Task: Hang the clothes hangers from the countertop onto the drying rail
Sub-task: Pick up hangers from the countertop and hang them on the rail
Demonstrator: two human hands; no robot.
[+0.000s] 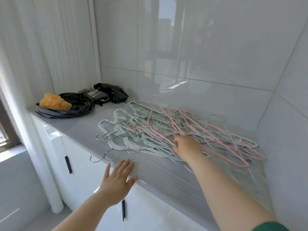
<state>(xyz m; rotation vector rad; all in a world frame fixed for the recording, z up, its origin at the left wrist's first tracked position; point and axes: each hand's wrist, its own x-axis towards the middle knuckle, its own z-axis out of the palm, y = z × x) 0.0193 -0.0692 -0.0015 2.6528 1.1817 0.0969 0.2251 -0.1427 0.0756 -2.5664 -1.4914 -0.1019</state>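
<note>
A pink hanger (162, 138) is gripped by curled R hand (187, 145); L hand (118, 177) is laid flat, open, on near desk (150, 170) edge.

Readable text: none.
hanger pile (166, 130): no lettering or numbers can be made out on any hanger.
dark bundle (113, 93), behind and to the left of the hanger pile: it bears a small yellow mark (105, 99), too blurred to tell whether it is print.
</note>
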